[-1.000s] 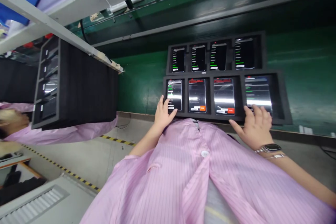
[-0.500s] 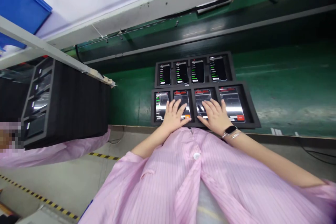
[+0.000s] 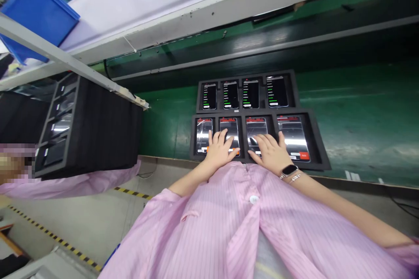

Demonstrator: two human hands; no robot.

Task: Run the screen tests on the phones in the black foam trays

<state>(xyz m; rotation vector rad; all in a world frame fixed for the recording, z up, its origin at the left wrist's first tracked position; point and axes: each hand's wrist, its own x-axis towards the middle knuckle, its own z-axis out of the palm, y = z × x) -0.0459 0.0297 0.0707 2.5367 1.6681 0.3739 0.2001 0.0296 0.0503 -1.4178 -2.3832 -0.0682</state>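
Note:
Several lit smartphones lie in two black foam trays set one behind the other. My left hand [image 3: 219,150] spreads its fingers over the near tray [image 3: 319,150], above the left-hand phone [image 3: 203,133] and the second phone [image 3: 229,126]. Across the third phone [image 3: 256,125] rests my right hand [image 3: 271,150], fingers apart, its forefinger side near the rightmost phone [image 3: 292,133]. Whether the fingertips touch the glass I cannot tell. Red text and orange or red buttons show on the near phones. In the far tray [image 3: 291,85], phones such as the leftmost one [image 3: 209,96] show green and white lines.
A tall stack of black trays [image 3: 104,126] stands at left, beside a co-worker's pink sleeve [image 3: 88,181]. A white shelf [image 3: 183,22] with a blue bin [image 3: 42,13] runs above the green bench [image 3: 353,117]. A slanting metal bar [image 3: 75,61] juts out at left.
The leftmost near phone's screen has switched from green and white lines to red text with an orange button. The view has shifted slightly; both hands stay over the near tray.

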